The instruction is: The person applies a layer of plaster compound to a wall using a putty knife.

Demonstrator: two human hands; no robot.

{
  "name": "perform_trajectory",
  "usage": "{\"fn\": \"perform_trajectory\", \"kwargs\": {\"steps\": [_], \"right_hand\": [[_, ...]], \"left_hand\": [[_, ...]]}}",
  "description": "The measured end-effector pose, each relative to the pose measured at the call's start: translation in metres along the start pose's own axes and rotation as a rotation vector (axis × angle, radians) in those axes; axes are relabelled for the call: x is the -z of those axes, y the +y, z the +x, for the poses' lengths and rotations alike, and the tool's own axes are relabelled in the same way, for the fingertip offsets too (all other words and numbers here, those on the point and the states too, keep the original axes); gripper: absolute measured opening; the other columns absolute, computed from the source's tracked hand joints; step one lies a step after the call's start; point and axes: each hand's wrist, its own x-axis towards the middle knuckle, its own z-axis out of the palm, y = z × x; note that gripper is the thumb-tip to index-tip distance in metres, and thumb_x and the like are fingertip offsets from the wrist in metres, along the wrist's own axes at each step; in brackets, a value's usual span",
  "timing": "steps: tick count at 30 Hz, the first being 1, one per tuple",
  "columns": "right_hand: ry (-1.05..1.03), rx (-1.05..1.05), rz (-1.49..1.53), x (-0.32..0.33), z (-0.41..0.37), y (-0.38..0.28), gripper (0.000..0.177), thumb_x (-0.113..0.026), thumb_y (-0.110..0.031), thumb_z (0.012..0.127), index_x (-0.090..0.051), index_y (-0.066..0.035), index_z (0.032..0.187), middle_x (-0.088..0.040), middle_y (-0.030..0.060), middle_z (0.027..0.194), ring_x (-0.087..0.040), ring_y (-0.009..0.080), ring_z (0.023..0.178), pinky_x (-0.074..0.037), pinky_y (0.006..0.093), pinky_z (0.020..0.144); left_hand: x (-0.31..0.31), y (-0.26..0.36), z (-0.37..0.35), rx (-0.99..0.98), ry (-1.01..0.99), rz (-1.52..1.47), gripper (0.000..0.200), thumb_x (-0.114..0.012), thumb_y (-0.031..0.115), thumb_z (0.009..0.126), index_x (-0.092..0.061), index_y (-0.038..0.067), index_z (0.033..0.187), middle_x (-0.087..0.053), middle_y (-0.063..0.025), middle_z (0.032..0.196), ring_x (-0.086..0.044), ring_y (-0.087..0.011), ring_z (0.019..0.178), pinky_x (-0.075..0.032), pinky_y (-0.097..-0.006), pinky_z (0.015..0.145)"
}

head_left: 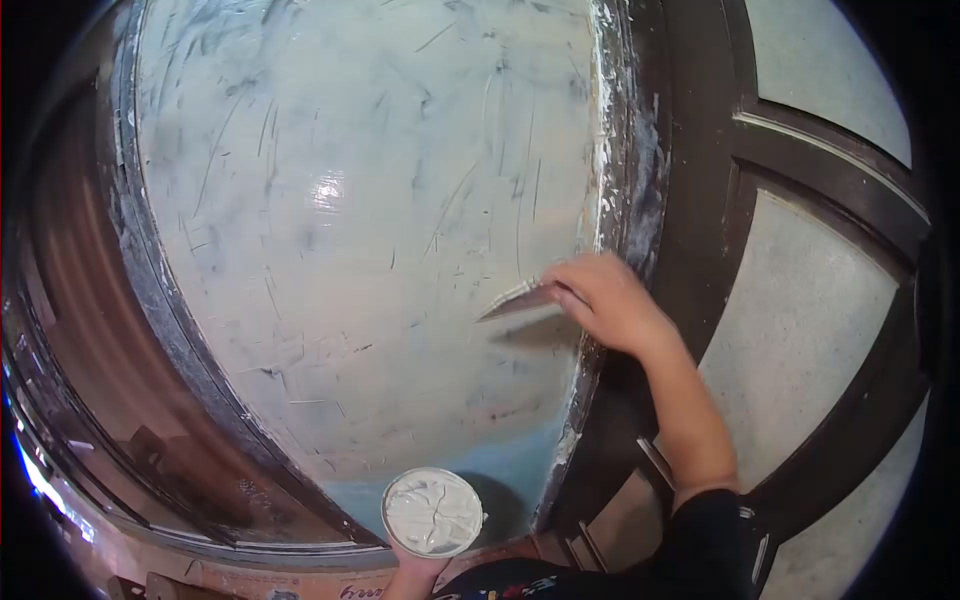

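A dark wooden frame (690,200) bordered the smeared panel (370,200). The right hand (608,300), arm reaching up, pinched a putty knife (515,301) against it. The left hand (413,578), fingers hidden, apparently cupped a putty tub (433,512) below.

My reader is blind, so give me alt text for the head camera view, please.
A right hand presses a putty knife against a pale, streaked wall panel beside a dark wooden frame. Below, the left hand holds a round tub of white filler.

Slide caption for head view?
Right hand holds putty knife against coated panel; left hand holds tub of white filler.
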Motion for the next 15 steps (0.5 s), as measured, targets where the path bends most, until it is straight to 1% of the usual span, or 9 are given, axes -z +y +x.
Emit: {"fn": "perform_trajectory", "kwargs": {"steps": [1,3,5,7,10,12,13,14,15], "right_hand": [[-0.083,0.021,-0.068,0.007,0.017,0.005,0.013,-0.061,-0.016,0.091,-0.064,-0.010,0.102,-0.067,0.0099,0.095,-0.061,0.0332,0.095,-0.043,0.0442,0.087],[-0.100,-0.111,-0.372,0.027,0.059,0.015,0.014,-0.063,-0.022,0.091,-0.064,-0.011,0.100,-0.068,0.0113,0.097,-0.062,0.0345,0.097,-0.042,0.0427,0.087],[0.012,-0.119,-0.462,0.066,0.095,0.030,0.024,-0.064,-0.026,0.093,-0.064,-0.009,0.110,-0.069,0.0140,0.102,-0.063,0.0358,0.100,-0.045,0.0461,0.087],[0.251,-0.121,-0.434,0.105,0.121,0.051,0.033,-0.064,-0.026,0.094,-0.062,-0.006,0.120,-0.068,0.0181,0.108,-0.065,0.0367,0.102,-0.048,0.0447,0.088],[0.334,-0.009,-0.308,0.152,0.133,0.057,0.038,-0.063,-0.025,0.096,-0.059,-0.003,0.126,-0.069,0.0192,0.108,-0.067,0.0319,0.100,-0.051,0.0395,0.088],[0.287,0.081,-0.063,0.153,0.125,0.050,0.036,-0.063,-0.023,0.096,-0.060,-0.001,0.124,-0.071,0.0158,0.101,-0.067,0.0241,0.096,-0.051,0.0359,0.088],[0.168,0.073,-0.143,0.143,0.118,0.039,0.037,-0.063,-0.023,0.096,-0.060,0.001,0.124,-0.071,0.0134,0.101,-0.065,0.0191,0.096,-0.051,0.0353,0.089],[0.024,-0.018,0.006,0.122,0.108,0.026,0.035,-0.063,-0.023,0.096,-0.061,-0.001,0.123,-0.070,0.0148,0.102,-0.066,0.0227,0.096,-0.050,0.0360,0.090],[-0.082,0.017,-0.023,0.100,0.100,0.018,0.031,-0.063,-0.023,0.096,-0.062,-0.002,0.119,-0.070,0.0164,0.101,-0.067,0.0278,0.094,-0.051,0.0378,0.089]], "left_hand": [[0.002,-0.001,0.001,-0.035,-0.003,0.128,0.071,-0.039,0.062,0.093,-0.048,0.014,0.144,-0.047,-0.0126,0.149,-0.043,-0.0401,0.137,-0.031,-0.0638,0.113],[0.006,0.000,0.000,-0.015,-0.034,0.125,0.072,-0.038,0.064,0.093,-0.047,0.015,0.145,-0.046,-0.0121,0.151,-0.043,-0.0403,0.137,-0.030,-0.0653,0.113],[0.001,-0.002,-0.002,-0.027,-0.047,0.202,0.073,-0.038,0.065,0.092,-0.047,0.016,0.145,-0.045,-0.0123,0.151,-0.043,-0.0412,0.137,-0.029,-0.0682,0.112],[-0.001,0.001,-0.003,-0.023,-0.037,0.169,0.073,-0.038,0.066,0.091,-0.047,0.016,0.145,-0.046,-0.0125,0.151,-0.043,-0.0419,0.137,-0.029,-0.0701,0.111],[0.000,0.003,-0.004,-0.023,-0.053,0.114,0.075,-0.038,0.067,0.091,-0.046,0.016,0.145,-0.046,-0.0130,0.150,-0.043,-0.0432,0.136,-0.028,-0.0731,0.110],[-0.002,0.003,-0.005,-0.026,-0.085,0.091,0.075,-0.038,0.067,0.090,-0.046,0.016,0.145,-0.046,-0.0133,0.150,-0.043,-0.0439,0.136,-0.028,-0.0742,0.110],[-0.006,0.002,-0.005,-0.017,-0.085,0.072,0.075,-0.038,0.067,0.090,-0.046,0.016,0.145,-0.046,-0.0136,0.149,-0.043,-0.0442,0.136,-0.028,-0.0743,0.109],[-0.008,0.001,-0.005,-0.009,-0.084,0.050,0.076,-0.038,0.067,0.090,-0.047,0.016,0.145,-0.047,-0.0139,0.149,-0.044,-0.0445,0.135,-0.028,-0.0743,0.109],[-0.009,0.000,-0.005,-0.011,-0.082,0.042,0.076,-0.038,0.067,0.090,-0.047,0.016,0.145,-0.047,-0.0139,0.149,-0.044,-0.0445,0.135,-0.028,-0.0743,0.109]]}}
